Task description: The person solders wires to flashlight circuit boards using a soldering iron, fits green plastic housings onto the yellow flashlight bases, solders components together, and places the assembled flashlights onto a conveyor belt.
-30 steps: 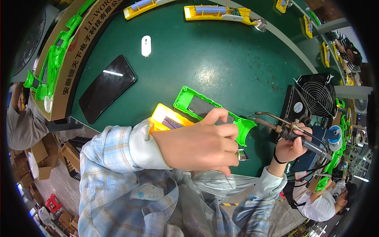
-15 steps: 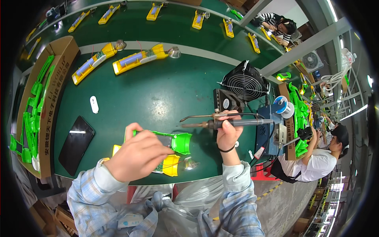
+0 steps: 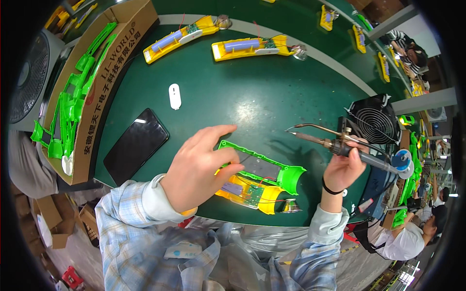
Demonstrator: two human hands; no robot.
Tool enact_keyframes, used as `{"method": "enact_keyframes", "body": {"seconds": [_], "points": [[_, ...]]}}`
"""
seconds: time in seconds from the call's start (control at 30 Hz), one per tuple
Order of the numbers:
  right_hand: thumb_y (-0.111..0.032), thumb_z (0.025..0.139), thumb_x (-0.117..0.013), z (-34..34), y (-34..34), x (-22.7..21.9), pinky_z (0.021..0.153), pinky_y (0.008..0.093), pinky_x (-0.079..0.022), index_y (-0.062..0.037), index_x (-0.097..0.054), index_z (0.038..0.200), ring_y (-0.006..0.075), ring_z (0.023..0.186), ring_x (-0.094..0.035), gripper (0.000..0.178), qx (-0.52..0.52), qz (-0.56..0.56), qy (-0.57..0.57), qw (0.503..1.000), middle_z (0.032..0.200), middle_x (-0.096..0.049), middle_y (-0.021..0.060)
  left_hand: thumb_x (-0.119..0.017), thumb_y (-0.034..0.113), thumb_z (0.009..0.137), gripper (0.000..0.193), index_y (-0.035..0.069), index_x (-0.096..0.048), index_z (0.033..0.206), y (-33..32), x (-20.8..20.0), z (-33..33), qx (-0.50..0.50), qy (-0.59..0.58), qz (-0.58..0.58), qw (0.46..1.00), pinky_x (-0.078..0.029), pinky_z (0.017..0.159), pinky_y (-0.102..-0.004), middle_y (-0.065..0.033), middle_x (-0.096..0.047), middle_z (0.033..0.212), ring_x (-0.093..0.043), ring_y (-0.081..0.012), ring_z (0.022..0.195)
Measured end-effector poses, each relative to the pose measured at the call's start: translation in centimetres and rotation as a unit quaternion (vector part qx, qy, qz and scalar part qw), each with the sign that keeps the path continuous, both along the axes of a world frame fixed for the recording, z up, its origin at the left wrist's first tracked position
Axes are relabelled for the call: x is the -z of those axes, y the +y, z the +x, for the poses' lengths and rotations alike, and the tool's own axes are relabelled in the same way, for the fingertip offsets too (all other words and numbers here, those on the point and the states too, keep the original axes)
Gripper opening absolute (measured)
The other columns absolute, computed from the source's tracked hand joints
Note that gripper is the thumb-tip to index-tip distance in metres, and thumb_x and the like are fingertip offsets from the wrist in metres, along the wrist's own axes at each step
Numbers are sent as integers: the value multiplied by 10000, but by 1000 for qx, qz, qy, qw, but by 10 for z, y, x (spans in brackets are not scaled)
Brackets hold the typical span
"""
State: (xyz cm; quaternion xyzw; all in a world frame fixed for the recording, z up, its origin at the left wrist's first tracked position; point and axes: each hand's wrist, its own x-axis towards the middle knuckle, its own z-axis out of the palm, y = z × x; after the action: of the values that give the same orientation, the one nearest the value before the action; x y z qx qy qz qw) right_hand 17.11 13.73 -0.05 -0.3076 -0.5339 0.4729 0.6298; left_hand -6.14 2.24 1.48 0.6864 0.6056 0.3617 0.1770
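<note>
My left hand (image 3: 196, 167) hovers over the left end of a flashlight housing, its thumb and fingers apart and nothing visible between them. My right hand (image 3: 343, 169) grips a soldering iron (image 3: 313, 138) with a thin curved metal tube above its barrel; the tip points left, above the table. Below lies a green plastic shell (image 3: 292, 180), open in the middle. On its near side sits a yellow half-housing (image 3: 267, 202) with a battery, a green circuit board (image 3: 251, 196) and thin wires. A silvery reflector (image 3: 291, 206) lies at its right end. My left hand hides the housing's left part.
Two similar yellow housings (image 3: 252, 48) lie at the back. A black phone (image 3: 137, 145), a white oval device (image 3: 174, 96) and a carton (image 3: 109, 89) of green shells are leftward. A black fan (image 3: 374, 119) and a solder spool (image 3: 403, 162) stand right; co-workers sit beyond.
The view has swung left, so the table things appear farther right. My left hand's fingers have spread and moved off the circuit board area. My right hand still holds the iron.
</note>
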Motion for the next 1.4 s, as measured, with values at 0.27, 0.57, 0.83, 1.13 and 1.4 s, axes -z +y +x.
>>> {"method": "enact_keyframes", "body": {"seconds": [0.27,0.57,0.83,1.13,1.4], "points": [[-191,698,-509,4,-6,-2,657,288,-388,21,-466,791,170,706,-436,235,19,50,-29,998,790,-433,85,-681,77,639,135,21,-568,686,0,0,1,87,-101,-121,984,-446,730,-336,-129,-457,1148,-538,-260,864],[-198,708,-510,5,-8,2,669,289,-387,20,-455,783,173,707,-441,237,13,29,-47,998,788,-432,89,-691,52,609,206,72,-628,804,3,2,-1,49,20,-13,999,-292,781,-330,20,-580,699,-518,-129,721],[-216,708,-522,2,-9,1,517,195,-322,18,-453,786,109,602,-397,256,-20,16,-60,998,740,-429,71,-574,3,693,234,60,-593,920,5,5,7,89,37,-18,995,-260,725,-299,-1,-501,711,-447,-141,676],[-213,707,-534,0,-11,1,456,171,-274,11,-462,796,71,513,-360,251,-33,1,-62,998,701,-435,69,-655,69,645,225,67,-615,866,2,6,10,37,-5,-11,999,-264,749,-299,15,-513,655,-448,-135,615],[-216,697,-557,-1,-12,0,475,162,-286,4,-465,810,69,535,-372,264,-45,-11,-65,997,714,-445,69,-677,82,629,157,83,-628,777,2,9,4,41,-5,1,999,-320,749,-319,15,-555,660,-465,-134,604]]}}
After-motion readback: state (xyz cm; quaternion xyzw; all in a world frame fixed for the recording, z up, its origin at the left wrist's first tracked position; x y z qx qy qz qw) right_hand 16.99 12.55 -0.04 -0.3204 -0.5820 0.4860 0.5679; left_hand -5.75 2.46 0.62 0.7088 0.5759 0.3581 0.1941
